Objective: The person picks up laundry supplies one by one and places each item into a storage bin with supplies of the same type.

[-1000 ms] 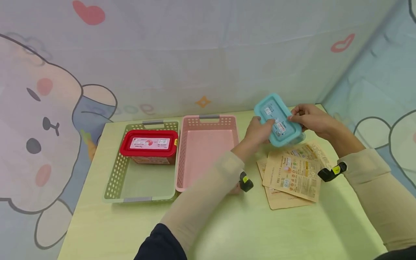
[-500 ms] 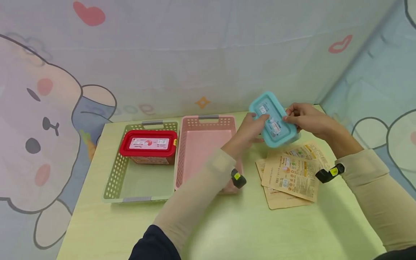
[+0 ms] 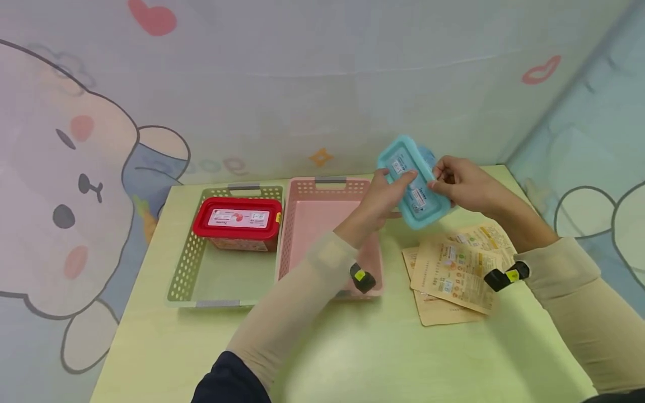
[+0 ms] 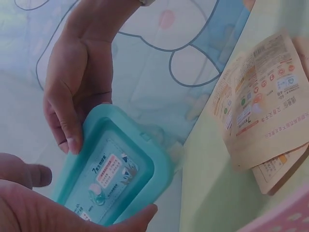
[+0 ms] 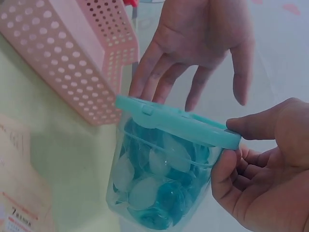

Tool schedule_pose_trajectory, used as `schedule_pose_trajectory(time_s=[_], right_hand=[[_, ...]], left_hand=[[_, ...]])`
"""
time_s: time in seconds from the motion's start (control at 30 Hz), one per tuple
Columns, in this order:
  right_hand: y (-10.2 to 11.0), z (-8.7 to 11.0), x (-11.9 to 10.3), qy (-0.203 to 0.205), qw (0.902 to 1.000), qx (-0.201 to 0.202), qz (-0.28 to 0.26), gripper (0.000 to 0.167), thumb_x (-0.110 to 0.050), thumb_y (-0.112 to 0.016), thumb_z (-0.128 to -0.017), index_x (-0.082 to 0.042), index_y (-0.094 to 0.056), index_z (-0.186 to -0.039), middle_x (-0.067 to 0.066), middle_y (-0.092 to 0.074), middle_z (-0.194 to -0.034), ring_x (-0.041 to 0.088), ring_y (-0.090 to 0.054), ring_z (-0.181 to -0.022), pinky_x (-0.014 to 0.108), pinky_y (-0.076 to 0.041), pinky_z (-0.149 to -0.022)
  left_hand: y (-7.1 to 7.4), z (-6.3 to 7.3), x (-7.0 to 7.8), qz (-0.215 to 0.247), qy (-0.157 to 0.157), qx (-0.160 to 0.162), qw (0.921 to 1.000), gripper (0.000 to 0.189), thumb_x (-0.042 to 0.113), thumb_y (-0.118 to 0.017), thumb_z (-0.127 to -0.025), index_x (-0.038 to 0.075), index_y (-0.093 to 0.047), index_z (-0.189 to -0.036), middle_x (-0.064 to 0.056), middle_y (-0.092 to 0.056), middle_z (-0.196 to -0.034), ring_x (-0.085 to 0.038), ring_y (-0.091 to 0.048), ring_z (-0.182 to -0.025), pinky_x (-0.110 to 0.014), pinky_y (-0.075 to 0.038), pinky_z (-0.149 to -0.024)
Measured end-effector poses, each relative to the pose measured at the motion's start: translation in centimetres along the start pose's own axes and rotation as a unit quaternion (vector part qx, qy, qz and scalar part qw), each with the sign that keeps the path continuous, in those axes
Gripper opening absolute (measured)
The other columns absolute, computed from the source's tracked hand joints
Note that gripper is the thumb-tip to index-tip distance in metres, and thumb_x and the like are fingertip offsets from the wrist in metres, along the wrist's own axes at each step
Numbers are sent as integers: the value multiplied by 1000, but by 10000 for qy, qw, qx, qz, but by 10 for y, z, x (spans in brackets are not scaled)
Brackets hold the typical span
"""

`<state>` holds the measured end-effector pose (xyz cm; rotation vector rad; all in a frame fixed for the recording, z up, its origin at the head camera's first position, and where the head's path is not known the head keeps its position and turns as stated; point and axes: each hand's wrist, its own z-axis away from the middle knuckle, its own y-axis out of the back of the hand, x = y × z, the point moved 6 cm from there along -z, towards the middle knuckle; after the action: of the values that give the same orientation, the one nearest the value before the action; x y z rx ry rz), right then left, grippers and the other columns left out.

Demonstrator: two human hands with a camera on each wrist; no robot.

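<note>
A clear tub of blue-green laundry pods with a turquoise lid (image 3: 420, 207) is tilted in the air above the table's back right. My right hand (image 3: 466, 182) pinches the lid's edge between thumb and fingers; the right wrist view shows this grip on the tub (image 5: 159, 179). My left hand (image 3: 375, 201) is at the tub's left side, its thumb over the lid in the head view. From the right wrist, the left hand's fingers (image 5: 166, 79) look straight and spread, their tips partly hidden behind the lid. Whether they touch it I cannot tell.
A pink basket (image 3: 317, 224) stands left of the tub, partly behind my left arm. Beside it a green basket (image 3: 232, 274) holds a red-lidded tub (image 3: 237, 218). Several tan flat pouches (image 3: 448, 274) overlap on the table under my right hand. A fabric wall rises behind.
Both hands and the turquoise-lidded tub have shifted left and slightly up. The lid leans a little more. Baskets and pouches stay put, while the head view has shifted slightly.
</note>
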<state>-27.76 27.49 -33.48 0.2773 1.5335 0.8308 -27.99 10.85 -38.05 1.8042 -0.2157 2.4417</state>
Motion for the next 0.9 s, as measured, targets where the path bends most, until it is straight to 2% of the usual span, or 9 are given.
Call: schedule_pose_trajectory(time_s=[0.13, 0.2, 0.33, 0.47, 0.67, 0.9], right_hand=[[-3, -3, -8, 134, 9999, 38, 92, 16, -10, -56, -109, 3, -50, -115, 13, -54, -94, 24, -52, -74, 32, -50, -56], [-4, -4, -12, 204, 9997, 41, 113, 15, -10, -57, -109, 3, -50, -114, 13, -55, -94, 24, -52, -74, 32, -49, -56], [-7, -5, -20, 323, 9994, -28, 139, 15, -10, -58, -109, 2, -51, -114, 14, -55, -94, 25, -53, -75, 34, -50, -56], [-9, -5, -32, 428, 9990, -79, 102, 14, -10, -58, -109, 1, -51, -113, 15, -55, -93, 26, -54, -75, 33, -50, -56], [-14, -5, -47, 620, 9979, -186, -92, 14, -10, -58, -109, 1, -50, -113, 16, -55, -93, 27, -55, -76, 33, -51, -57], [-21, -7, -56, 733, 9962, -277, -368, 13, -8, -59, -108, 1, -51, -112, 17, -56, -94, 28, -56, -77, 32, -51, -58]], left_hand=[[12, 0, -1, 290, 5, 224, 9993, 85, 39, -65, -106, 13, -14, -168, -11, -60, -116, -32, -71, -109, -51, -62, -87], [20, -1, -1, 401, -23, 185, 9990, 86, 38, -63, -107, 12, -9, -169, -14, -62, -116, -35, -72, -109, -50, -63, -83], [34, -1, -1, 345, -215, -88, 9991, 78, 28, -60, -110, 8, -12, -168, -20, -62, -125, -41, -71, -113, -51, -63, -81], [47, 1, 2, 194, -444, -237, 9985, 72, 11, -57, -110, 11, -14, -168, -23, -56, -133, -42, -71, -113, -51, -63, -82], [69, 6, 5, -75, -772, 31, 9970, 74, 3, -59, -108, 15, -18, -168, -18, -52, -127, -33, -73, -99, -42, -65, -76], [89, 14, 11, -128, -1087, 6, 9940, 77, 2, -64, -104, 19, -20, -164, -19, -52, -128, -37, -75, -96, -52, -63, -81]])
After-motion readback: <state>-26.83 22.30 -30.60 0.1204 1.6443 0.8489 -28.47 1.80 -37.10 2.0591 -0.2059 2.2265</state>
